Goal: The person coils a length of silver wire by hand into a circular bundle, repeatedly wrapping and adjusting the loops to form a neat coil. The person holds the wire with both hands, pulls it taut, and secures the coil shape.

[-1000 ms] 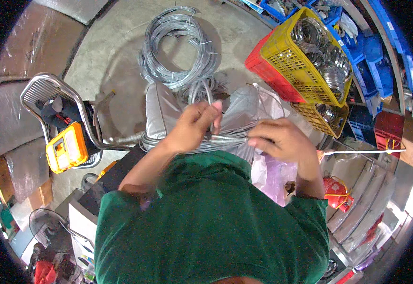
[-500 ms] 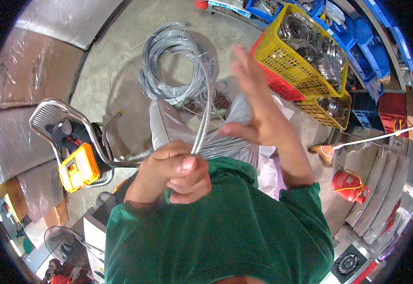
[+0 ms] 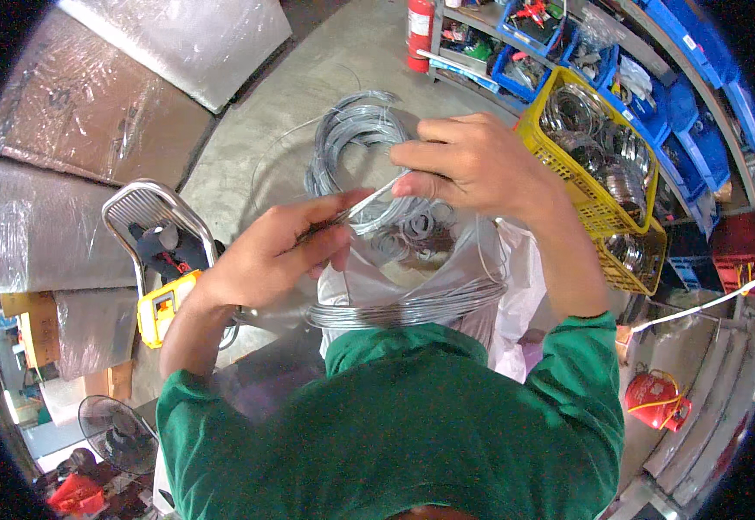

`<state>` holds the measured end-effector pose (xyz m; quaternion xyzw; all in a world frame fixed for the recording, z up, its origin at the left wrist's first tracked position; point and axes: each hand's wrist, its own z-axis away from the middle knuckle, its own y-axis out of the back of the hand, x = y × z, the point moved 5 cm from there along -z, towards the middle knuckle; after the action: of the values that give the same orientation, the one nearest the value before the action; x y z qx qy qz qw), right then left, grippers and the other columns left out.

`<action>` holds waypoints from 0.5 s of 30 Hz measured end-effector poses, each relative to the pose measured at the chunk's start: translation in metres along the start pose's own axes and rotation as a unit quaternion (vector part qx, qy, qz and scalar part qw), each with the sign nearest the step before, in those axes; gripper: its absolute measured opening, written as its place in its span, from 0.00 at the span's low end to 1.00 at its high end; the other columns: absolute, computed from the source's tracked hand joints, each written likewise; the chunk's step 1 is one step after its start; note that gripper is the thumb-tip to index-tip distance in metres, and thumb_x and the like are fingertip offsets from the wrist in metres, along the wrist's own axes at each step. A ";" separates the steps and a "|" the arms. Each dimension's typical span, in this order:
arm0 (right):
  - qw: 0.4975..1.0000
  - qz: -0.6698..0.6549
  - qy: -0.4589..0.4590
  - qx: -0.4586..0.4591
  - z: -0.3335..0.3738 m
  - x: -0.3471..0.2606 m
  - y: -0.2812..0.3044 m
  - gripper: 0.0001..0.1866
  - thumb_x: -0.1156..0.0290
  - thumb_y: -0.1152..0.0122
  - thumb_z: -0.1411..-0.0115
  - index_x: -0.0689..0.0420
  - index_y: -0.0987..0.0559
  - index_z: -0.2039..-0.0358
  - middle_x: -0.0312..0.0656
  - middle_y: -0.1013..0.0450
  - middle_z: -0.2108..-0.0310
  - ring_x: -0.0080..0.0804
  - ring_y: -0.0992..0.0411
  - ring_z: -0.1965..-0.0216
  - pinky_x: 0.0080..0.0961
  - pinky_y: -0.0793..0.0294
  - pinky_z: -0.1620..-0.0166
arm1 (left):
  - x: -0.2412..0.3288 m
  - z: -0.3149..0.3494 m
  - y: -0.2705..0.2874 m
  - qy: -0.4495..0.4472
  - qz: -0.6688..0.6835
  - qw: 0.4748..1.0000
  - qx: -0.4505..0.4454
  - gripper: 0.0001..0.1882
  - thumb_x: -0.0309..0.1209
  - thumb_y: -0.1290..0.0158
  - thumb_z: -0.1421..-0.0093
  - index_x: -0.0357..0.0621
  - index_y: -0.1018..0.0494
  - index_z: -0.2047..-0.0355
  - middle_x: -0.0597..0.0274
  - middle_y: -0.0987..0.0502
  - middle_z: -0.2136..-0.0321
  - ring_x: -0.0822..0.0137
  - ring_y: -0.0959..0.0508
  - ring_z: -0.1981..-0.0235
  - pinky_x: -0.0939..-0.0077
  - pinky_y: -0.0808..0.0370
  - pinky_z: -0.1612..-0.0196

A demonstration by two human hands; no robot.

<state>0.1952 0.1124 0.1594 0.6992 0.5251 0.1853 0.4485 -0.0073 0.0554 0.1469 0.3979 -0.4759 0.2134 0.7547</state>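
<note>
A short stretch of silvery wire rope [image 3: 372,199] runs between my two hands, slanting up to the right. My left hand [image 3: 278,247] is closed round its lower part, fingers pressed together. With thumb and fingers, my right hand [image 3: 468,165] pinches the upper part. Below them, a coil of thin metal wire [image 3: 408,305] lies across my lap, over pale trousers. On the floor beyond my hands is a larger coil of grey wire [image 3: 321,156], partly hidden by my right hand. Smaller wire loops [image 3: 425,227] lie between my legs.
Yellow crates [image 3: 559,178] of shiny wire coils stand at the right, beside shelves with blue bins [image 3: 524,78]. A metal-framed chair [image 3: 139,204] holding a yellow case [image 3: 161,305] is at the left, near wrapped boxes [image 3: 91,95]. A red extinguisher [image 3: 420,35] stands far back.
My right hand, raised and open before, has come down onto the wire rope. My left hand has moved forward and left. The view has shifted, showing more of the lap coil.
</note>
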 end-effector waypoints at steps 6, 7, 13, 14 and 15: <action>0.998 -0.044 -0.020 0.032 -0.002 0.013 0.004 0.18 0.52 0.33 0.45 0.50 0.17 0.59 0.41 0.32 0.76 0.39 0.30 0.74 0.33 0.32 0.70 | -0.019 -0.012 -0.037 0.069 0.417 0.906 -0.028 0.23 0.47 0.58 0.28 0.43 0.31 0.74 0.73 0.42 0.84 0.77 0.45 0.82 0.77 0.49 0.78; 0.997 -0.071 -0.022 0.035 -0.001 0.018 0.004 0.18 0.53 0.34 0.45 0.49 0.17 0.58 0.41 0.31 0.76 0.38 0.30 0.74 0.32 0.32 0.70 | -0.021 -0.014 -0.042 0.049 0.521 0.850 -0.057 0.23 0.47 0.58 0.28 0.45 0.33 0.76 0.73 0.42 0.84 0.76 0.45 0.83 0.76 0.49 0.79; 0.896 -0.395 -0.197 0.045 0.039 0.042 -0.052 0.20 0.53 0.47 0.31 0.52 0.21 0.46 0.31 0.32 0.74 0.24 0.32 0.71 0.24 0.31 0.67 | 0.012 0.015 -0.001 -0.341 0.641 0.682 -0.089 0.25 0.50 0.66 0.27 0.51 0.36 0.77 0.78 0.43 0.89 0.78 0.47 0.91 0.77 0.50 0.86; 0.880 -0.420 -0.221 0.017 0.050 0.037 -0.075 0.21 0.53 0.49 0.29 0.53 0.22 0.45 0.28 0.35 0.76 0.19 0.35 0.73 0.22 0.33 0.68 | 0.021 0.022 0.019 -0.374 0.658 0.650 -0.059 0.23 0.48 0.66 0.26 0.51 0.36 0.76 0.78 0.41 0.88 0.79 0.47 0.91 0.79 0.51 0.87; 0.856 -0.451 -0.252 0.004 0.063 0.028 -0.099 0.21 0.53 0.50 0.29 0.53 0.21 0.46 0.29 0.34 0.75 0.18 0.35 0.72 0.21 0.32 0.66 | 0.033 0.032 0.041 -0.430 0.653 0.623 -0.018 0.23 0.46 0.66 0.26 0.50 0.36 0.76 0.77 0.40 0.88 0.79 0.46 0.91 0.81 0.50 0.87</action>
<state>0.1951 0.1152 0.0388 0.4105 0.6525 -0.2220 0.5971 -0.0383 0.0519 0.1996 0.0156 -0.8848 0.4461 0.1333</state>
